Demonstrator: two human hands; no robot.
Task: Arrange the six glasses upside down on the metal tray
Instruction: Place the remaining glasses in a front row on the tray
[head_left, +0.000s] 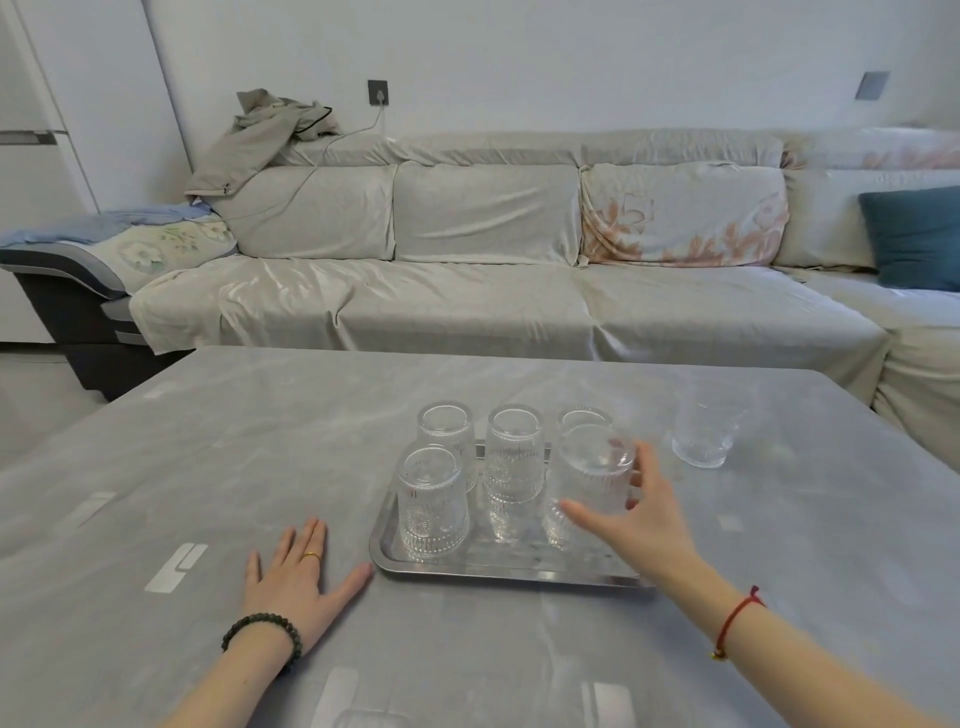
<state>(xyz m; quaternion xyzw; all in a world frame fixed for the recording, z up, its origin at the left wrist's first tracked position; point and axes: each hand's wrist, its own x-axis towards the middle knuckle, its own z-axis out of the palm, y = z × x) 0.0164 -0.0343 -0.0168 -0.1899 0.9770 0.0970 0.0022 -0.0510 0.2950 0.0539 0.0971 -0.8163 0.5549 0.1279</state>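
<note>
A metal tray (498, 569) lies on the grey table. Several clear ribbed glasses stand upside down on it: one at the front left (431, 501), one at the back left (447, 428), one in the back middle (514, 452) and one at the back right (584, 417), partly hidden. My right hand (644, 512) is wrapped around another inverted glass (589, 480) at the tray's front right, slightly tilted. A last glass (704, 431) stands upright on the table, right of the tray. My left hand (298, 577) rests flat on the table, its thumb near the tray's left corner.
The grey marbled table (208, 467) stretches wide on the left and in front. A cloth-covered sofa (467, 291) runs behind it, with a jacket (260, 140) on its back and a teal cushion (914, 236) at the right.
</note>
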